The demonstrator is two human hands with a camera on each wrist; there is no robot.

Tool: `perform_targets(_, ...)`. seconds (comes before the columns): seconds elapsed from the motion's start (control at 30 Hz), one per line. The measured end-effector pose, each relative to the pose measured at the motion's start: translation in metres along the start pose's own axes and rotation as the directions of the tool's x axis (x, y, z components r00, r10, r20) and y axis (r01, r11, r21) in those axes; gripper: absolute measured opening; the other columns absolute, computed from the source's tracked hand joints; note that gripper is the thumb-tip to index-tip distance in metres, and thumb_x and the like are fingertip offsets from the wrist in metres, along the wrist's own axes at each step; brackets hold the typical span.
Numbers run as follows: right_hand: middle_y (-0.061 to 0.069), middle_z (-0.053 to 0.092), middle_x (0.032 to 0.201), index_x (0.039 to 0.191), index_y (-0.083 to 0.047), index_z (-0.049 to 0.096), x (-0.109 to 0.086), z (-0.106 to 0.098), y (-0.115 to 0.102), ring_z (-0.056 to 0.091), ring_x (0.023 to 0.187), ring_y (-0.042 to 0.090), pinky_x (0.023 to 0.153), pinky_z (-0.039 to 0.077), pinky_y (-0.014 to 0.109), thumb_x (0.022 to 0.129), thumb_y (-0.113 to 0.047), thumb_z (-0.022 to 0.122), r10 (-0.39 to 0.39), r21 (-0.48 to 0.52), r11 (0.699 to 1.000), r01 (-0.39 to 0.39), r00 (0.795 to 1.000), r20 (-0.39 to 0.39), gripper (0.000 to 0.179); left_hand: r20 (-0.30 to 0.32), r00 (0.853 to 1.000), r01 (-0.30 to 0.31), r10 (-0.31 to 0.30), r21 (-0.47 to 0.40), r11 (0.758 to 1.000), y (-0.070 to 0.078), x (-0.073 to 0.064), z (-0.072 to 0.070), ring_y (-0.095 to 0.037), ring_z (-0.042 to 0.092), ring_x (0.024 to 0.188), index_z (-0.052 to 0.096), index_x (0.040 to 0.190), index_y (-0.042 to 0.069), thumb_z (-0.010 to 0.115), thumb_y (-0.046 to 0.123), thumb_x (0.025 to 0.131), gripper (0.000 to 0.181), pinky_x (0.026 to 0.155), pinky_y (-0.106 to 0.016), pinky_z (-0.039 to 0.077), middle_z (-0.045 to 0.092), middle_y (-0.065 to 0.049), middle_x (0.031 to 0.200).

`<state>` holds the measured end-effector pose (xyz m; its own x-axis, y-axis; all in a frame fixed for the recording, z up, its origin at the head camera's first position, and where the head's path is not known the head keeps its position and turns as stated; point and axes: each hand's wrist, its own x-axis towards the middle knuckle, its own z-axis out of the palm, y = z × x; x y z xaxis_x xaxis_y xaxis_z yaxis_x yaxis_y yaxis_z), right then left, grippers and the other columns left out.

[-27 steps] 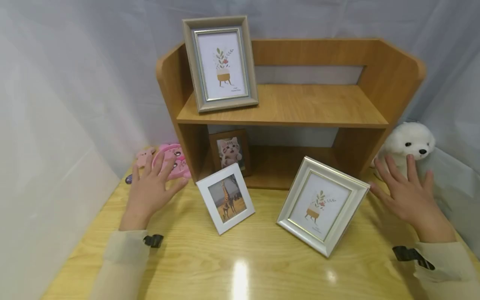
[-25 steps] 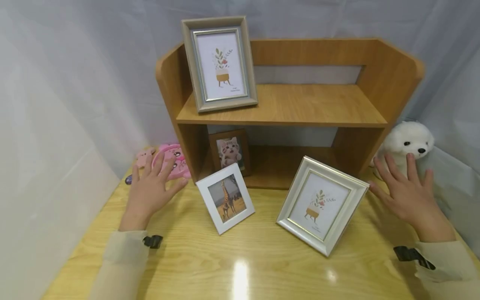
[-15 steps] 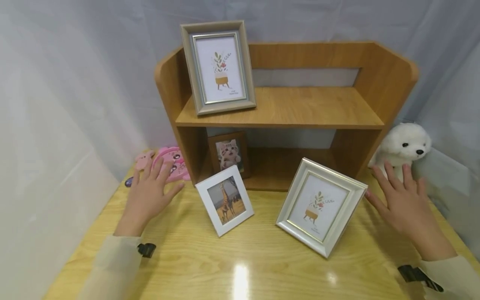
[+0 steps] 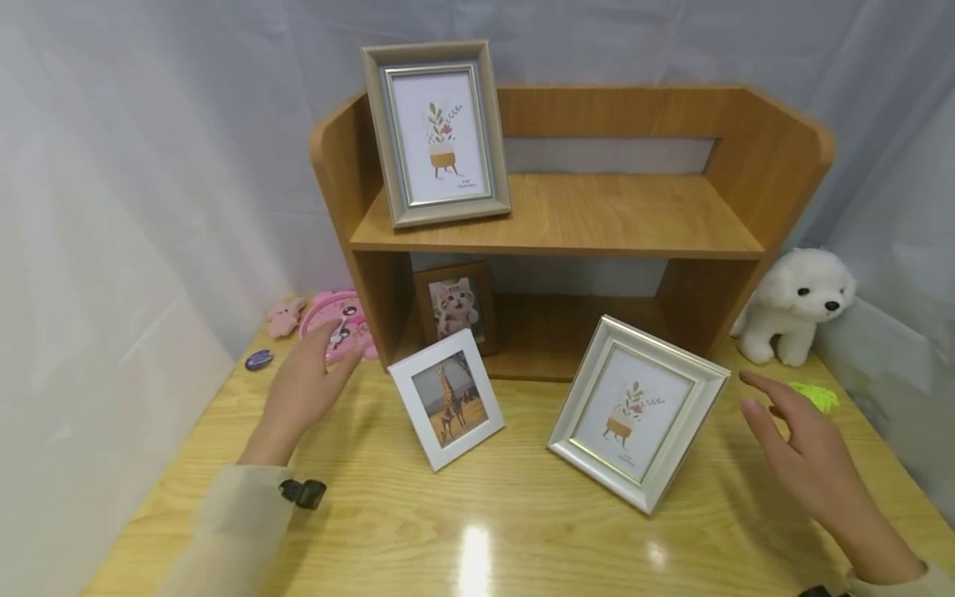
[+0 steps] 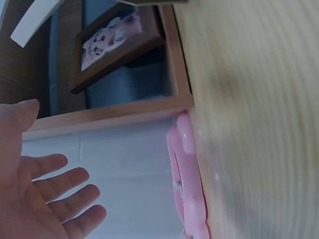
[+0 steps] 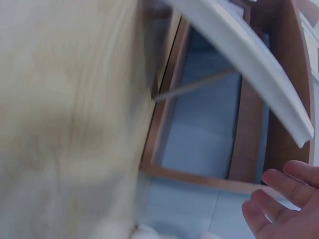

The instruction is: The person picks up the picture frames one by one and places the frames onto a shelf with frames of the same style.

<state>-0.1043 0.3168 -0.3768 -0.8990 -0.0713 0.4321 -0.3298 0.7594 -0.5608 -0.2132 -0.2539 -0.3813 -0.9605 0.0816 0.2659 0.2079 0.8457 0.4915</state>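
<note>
My left hand hovers over the table's left side, fingers spread and holding nothing; in the left wrist view its palm and fingers are in sight. Nearest to it are the white photo frame with a giraffe picture and a pink cat-faced item, partly covered by the hand. My right hand hangs loosely, holding nothing, right of the cream photo frame. That frame leans tilted on its back strut, apart from the fingers.
A wooden shelf stands at the back. Its upper board bears a beige-grey photo frame; a brown kitten photo frame stands below. A white plush dog, a bright green item, a pink figure and a purple item lie around.
Both hands have turned from palm-down and spread to a more sideways pose. My right hand has moved down, uncovering the plush dog's legs and the green item. The frames have stayed put.
</note>
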Motion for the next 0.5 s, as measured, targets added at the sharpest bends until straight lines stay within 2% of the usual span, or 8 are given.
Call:
perform_targets(0.1, 0.001, 0.060, 0.131, 0.139, -0.005, 0.053, -0.008, 0.006, -0.005, 0.052, 0.112, -0.004, 0.083, 0.041, 0.005, 0.105, -0.012, 0.046, 0.034, 0.141, 0.989, -0.032, 0.999, -0.015, 0.035, -0.020, 0.999, 0.035, -0.036, -0.071, 0.997, 0.004, 0.005, 0.002, -0.046, 0.034, 0.137, 0.030, 0.153, 0.003, 0.044, 0.058, 0.099, 0.078, 0.111, -0.063, 0.028, 0.035, -0.022, 0.153)
perform_targets(0.13, -0.002, 0.062, 0.128, 0.137, -0.002, 0.053, -0.010, 0.008, -0.006, 0.054, 0.110, -0.006, 0.082, 0.045, 0.006, 0.105, -0.009, 0.046, 0.042, 0.221, 0.975, -0.038, 0.999, -0.016, 0.034, -0.030, 0.999, 0.043, -0.046, -0.093, 0.995, 0.006, 0.007, 0.003, -0.045, 0.034, 0.137, 0.031, 0.153, 0.004, 0.044, 0.059, 0.099, 0.078, 0.111, -0.063, 0.028, 0.036, -0.022, 0.153)
perform_targets(0.2, -0.005, 0.063, 0.124, 0.135, 0.005, 0.051, -0.015, 0.014, -0.009, 0.057, 0.112, 0.001, 0.082, 0.050, 0.011, 0.105, -0.004, 0.044, 0.061, 0.379, 0.924, -0.054, 0.998, -0.005, 0.033, -0.050, 0.997, 0.057, -0.064, -0.128, 0.990, 0.010, 0.010, 0.004, -0.044, 0.036, 0.136, 0.033, 0.152, 0.005, 0.045, 0.059, 0.098, 0.078, 0.110, -0.063, 0.030, 0.037, -0.021, 0.152)
perform_targets(0.27, -0.004, 0.064, 0.122, 0.134, 0.009, 0.048, -0.018, 0.020, -0.011, 0.061, 0.109, 0.006, 0.080, 0.054, 0.016, 0.104, -0.002, 0.043, 0.082, 0.514, 0.855, -0.075, 0.997, 0.009, 0.032, -0.074, 0.994, 0.070, -0.083, -0.160, 0.985, 0.013, 0.013, 0.004, -0.042, 0.039, 0.135, 0.035, 0.151, 0.006, 0.046, 0.059, 0.098, 0.076, 0.109, -0.062, 0.032, 0.040, -0.020, 0.150)
perform_targets(0.37, -0.001, 0.066, 0.119, 0.133, 0.009, 0.049, -0.022, 0.026, -0.013, 0.065, 0.104, 0.010, 0.076, 0.057, 0.021, 0.104, 0.000, 0.045, 0.128, 0.649, 0.752, -0.114, 0.991, 0.025, 0.031, -0.129, 0.987, 0.070, -0.100, -0.218, 0.973, 0.017, 0.019, 0.006, -0.040, 0.044, 0.131, 0.041, 0.148, 0.008, 0.052, 0.054, 0.098, 0.069, 0.106, -0.059, 0.038, 0.044, -0.017, 0.148)
perform_targets(0.43, -0.001, 0.067, 0.118, 0.133, 0.006, 0.051, -0.024, 0.030, -0.013, 0.066, 0.102, 0.010, 0.075, 0.058, 0.023, 0.103, -0.001, 0.046, 0.159, 0.691, 0.709, -0.143, 0.986, 0.041, 0.031, -0.172, 0.979, 0.062, -0.109, -0.258, 0.964, 0.017, 0.023, 0.008, -0.039, 0.046, 0.129, 0.045, 0.145, 0.007, 0.056, 0.050, 0.097, 0.065, 0.104, -0.057, 0.041, 0.047, -0.017, 0.145)
perform_targets(0.5, -0.003, 0.067, 0.117, 0.133, 0.004, 0.052, -0.026, 0.034, -0.014, 0.066, 0.101, 0.011, 0.075, 0.058, 0.025, 0.103, -0.002, 0.048, 0.189, 0.704, 0.687, -0.177, 0.980, 0.062, 0.031, -0.210, 0.971, 0.047, -0.114, -0.298, 0.953, 0.017, 0.027, 0.011, -0.039, 0.048, 0.127, 0.047, 0.141, 0.004, 0.060, 0.045, 0.097, 0.062, 0.103, -0.055, 0.043, 0.049, -0.017, 0.143)
